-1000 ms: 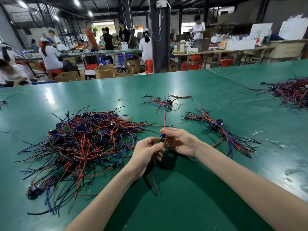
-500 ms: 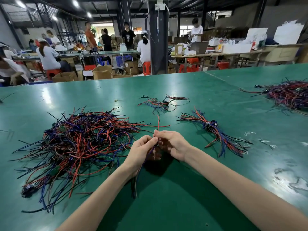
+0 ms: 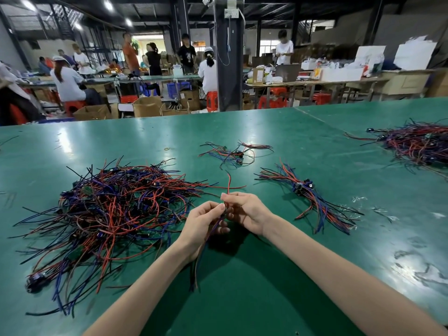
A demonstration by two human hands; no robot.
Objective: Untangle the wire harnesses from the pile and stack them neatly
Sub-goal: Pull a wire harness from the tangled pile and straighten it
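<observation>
Harness [image 3: 228, 184]: I see it held above the surface [image 3: 266, 282], red wire up, blue ends hanging.
Left hand [image 3: 206, 224]: fingers [image 3: 219, 230] curled, pinching it.
Right hand [image 3: 244, 212]: fingers [image 3: 229, 197] curled, pinching it.
Pile [image 3: 116, 209]: tangled, left of my hands.
Stack [image 3: 308, 197]: right, well apart.

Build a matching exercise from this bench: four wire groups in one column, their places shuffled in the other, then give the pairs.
Things
1. big tangled pile
2. neat bundle
3. small loose cluster
4. single harness

Places
A. pinched between the left hand and the right hand
B. right of the hands
C. left of the hands
D. farther away, beyond the hands

Pairs: 1-C, 2-B, 3-D, 4-A
</observation>
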